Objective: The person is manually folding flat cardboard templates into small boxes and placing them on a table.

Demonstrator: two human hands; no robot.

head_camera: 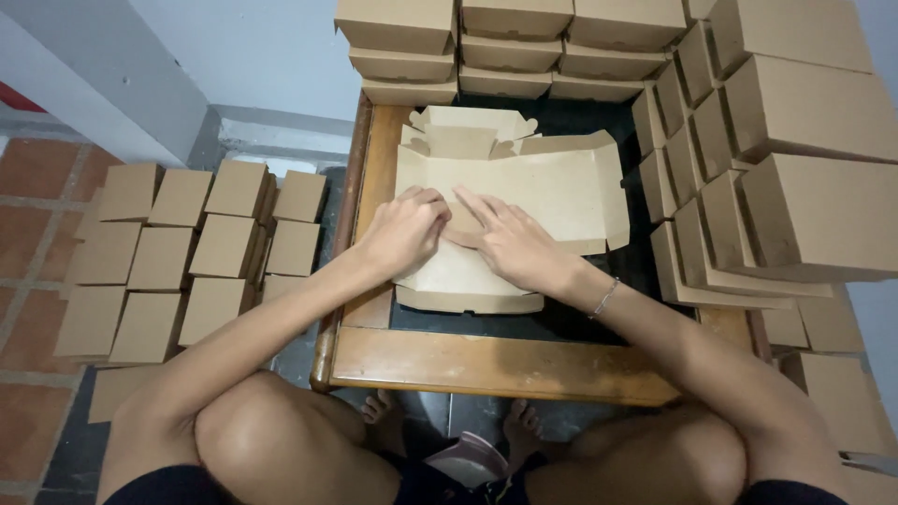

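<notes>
Pressing flat cardboard box (pixel 524 187), under both hands' grip

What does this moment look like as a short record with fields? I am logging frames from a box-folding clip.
Setting: low wooden table with a dark top
Work piece: unfolded cardboard box blank, lying flat on the table
Left hand: pressing down on the blank, fingers curled
Right hand: flat on the blank beside the left, fingers spread
Table stacks: folded boxes piled along the back and right edges
Floor stacks: more folded boxes on the floor, left of the table
Wrist: thin bracelet on the right arm
</notes>
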